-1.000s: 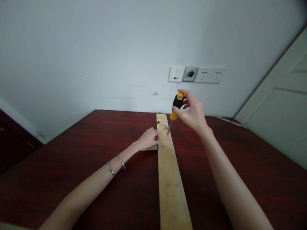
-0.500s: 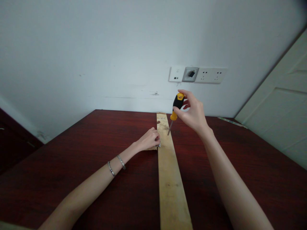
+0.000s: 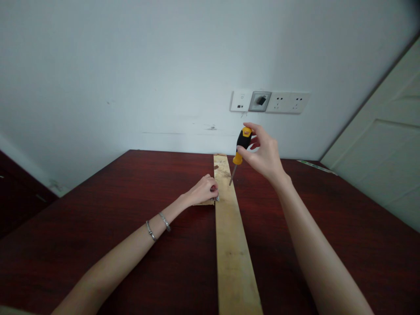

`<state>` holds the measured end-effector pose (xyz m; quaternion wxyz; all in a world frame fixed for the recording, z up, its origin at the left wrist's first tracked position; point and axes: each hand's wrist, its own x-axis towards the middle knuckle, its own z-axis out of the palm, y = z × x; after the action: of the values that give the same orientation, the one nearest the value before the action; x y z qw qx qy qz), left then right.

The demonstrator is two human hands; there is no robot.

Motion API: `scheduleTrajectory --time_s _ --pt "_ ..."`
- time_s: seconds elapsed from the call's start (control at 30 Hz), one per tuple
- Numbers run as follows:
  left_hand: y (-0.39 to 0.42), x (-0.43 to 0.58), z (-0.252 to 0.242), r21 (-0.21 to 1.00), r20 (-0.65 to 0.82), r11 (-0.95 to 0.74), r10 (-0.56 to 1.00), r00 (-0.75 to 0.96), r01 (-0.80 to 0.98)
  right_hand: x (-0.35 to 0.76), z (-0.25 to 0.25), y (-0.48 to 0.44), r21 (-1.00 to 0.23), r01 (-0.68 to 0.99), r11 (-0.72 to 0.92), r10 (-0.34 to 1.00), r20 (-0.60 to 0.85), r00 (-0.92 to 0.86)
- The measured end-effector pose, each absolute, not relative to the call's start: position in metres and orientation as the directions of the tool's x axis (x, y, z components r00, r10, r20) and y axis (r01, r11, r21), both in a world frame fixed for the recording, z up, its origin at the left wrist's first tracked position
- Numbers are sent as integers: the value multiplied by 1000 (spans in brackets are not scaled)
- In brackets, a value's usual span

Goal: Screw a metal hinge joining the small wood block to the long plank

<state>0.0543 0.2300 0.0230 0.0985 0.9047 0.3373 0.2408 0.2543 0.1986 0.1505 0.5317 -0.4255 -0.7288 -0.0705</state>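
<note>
My right hand (image 3: 264, 151) grips a screwdriver (image 3: 243, 139) by its black and yellow handle, fingers round the upper part. The shaft slants down, its tip over the long wooden plank (image 3: 231, 245); whether it touches the wood I cannot tell. My left hand (image 3: 205, 189) is closed at the plank's left edge, fingertips pressed round a small shiny metal piece (image 3: 216, 198), mostly hidden. Under that hand lies a shorter wood piece (image 3: 206, 203), butting against the plank's side.
The plank lies lengthwise on a dark red wooden table (image 3: 157, 175), which meets a white wall (image 3: 164, 65). Sockets (image 3: 288, 102) and a plugged-in black adapter (image 3: 261, 101) are on the wall. A thin patterned strip (image 3: 316, 167) lies at the back right, near a white door (image 3: 387, 144).
Both hands and the screwdriver hold almost the same pose. The whole view has shifted very slightly.
</note>
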Motion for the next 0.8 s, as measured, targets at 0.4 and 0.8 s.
scheduleTrajectory --time_s 0.4,0.8 --pt "244 32 54 288 416 -743 665 619 604 255 151 198 -369 695 617 567 821 -67" --pt "294 -123 84 10 -74 -111 991 111 994 256 153 196 -374 709 598 587 806 -70"
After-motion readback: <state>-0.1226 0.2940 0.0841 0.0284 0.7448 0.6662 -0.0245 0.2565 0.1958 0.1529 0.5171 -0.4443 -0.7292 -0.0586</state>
